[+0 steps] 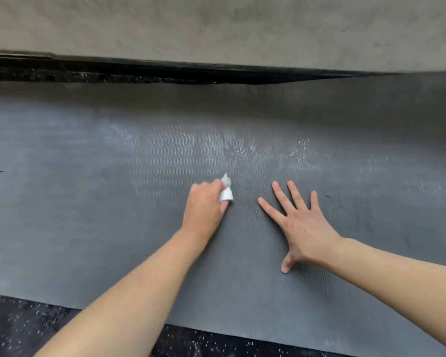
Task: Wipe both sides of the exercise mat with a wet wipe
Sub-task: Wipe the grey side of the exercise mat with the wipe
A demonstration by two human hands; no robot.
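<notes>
Speckled black floor [23, 328] carries our grey exercise mat [88, 228]: left hand [204, 207] pinches the wet wipe [226, 193], right hand [300, 225] spread flat anchoring; we should overlap strokes toward dry patches.

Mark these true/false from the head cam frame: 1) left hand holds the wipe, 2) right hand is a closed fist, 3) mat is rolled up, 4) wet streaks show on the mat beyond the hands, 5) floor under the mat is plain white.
1) True. The left hand grips the crumpled white wet wipe against the exercise mat.
2) False. The right hand lies flat on the mat with its fingers spread.
3) False. The mat lies unrolled and flat, spanning the view.
4) True. Shiny wet streaks show on the mat past the hands, toward the wall.
5) False. The floor at the mat's near edge is black with light speckles.
</notes>
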